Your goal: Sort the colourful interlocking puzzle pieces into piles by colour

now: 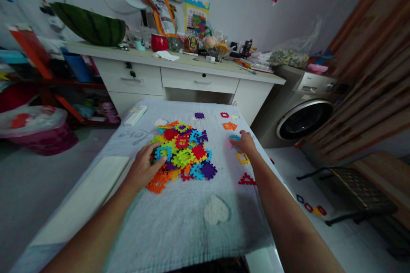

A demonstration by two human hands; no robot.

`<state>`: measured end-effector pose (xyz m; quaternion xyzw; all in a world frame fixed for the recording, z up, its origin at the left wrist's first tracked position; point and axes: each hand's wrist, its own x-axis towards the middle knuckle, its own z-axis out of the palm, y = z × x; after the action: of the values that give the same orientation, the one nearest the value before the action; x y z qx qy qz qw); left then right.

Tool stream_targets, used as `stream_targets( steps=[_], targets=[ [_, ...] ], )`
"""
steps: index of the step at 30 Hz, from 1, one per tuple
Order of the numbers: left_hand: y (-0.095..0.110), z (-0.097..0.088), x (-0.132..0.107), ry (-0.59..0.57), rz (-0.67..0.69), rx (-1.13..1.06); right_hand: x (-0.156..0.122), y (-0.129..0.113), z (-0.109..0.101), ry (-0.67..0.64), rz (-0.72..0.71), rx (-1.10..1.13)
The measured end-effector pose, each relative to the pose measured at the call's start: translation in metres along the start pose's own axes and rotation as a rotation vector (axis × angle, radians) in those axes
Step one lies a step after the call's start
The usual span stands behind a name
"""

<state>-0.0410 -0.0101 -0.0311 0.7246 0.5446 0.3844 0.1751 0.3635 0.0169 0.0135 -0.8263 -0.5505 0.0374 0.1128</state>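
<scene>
A heap of colourful plastic interlocking tiles (183, 151) lies in the middle of a pale cloth (179, 217) that covers a small table. My left hand (143, 169) rests on the heap's left edge, fingers spread flat over blue and orange tiles. My right hand (244, 141) lies palm down at the cloth's right side, fingertips on a blue tile (234, 137) and a pink one. Loose tiles lie about it: orange (229, 126), yellow (242, 158), a red triangle (246, 179), purple (199, 115).
A white desk (192, 77) crowded with a half watermelon (89, 27), cups and jars stands behind the table. A washing machine (304, 115) is at the right, a dark chair (355, 187) nearer. Several tiles (311, 207) lie on the floor. A white box (136, 115) sits on the cloth.
</scene>
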Motion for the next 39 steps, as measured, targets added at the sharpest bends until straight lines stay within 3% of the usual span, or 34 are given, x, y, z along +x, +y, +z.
stream_targets(
  steps=[5, 9, 15, 21, 26, 32, 39],
  targets=[
    [0.001, 0.000, 0.000, -0.007, -0.009, -0.002, -0.028, 0.027, -0.016, -0.107, -0.121, -0.061],
    [0.001, 0.001, 0.000, -0.001, -0.019, 0.005, -0.058, 0.035, -0.018, -0.182, -0.157, -0.098],
    [0.002, 0.001, 0.001, 0.006, -0.005, 0.006, -0.066, 0.033, -0.012, -0.129, -0.155, -0.041],
    [-0.002, 0.002, 0.001, 0.000, 0.009, 0.012, -0.041, 0.036, -0.016, -0.114, -0.170, -0.087],
    [-0.004, 0.003, 0.000, 0.008, 0.005, 0.026, 0.004, 0.007, -0.025, -0.035, -0.215, -0.101],
    [-0.002, 0.002, 0.001, -0.001, 0.002, 0.025, 0.056, -0.028, 0.000, -0.071, -0.122, -0.131],
    [-0.002, 0.001, 0.001, -0.021, 0.010, 0.027, 0.077, -0.027, 0.018, -0.074, -0.043, -0.061]
  ],
)
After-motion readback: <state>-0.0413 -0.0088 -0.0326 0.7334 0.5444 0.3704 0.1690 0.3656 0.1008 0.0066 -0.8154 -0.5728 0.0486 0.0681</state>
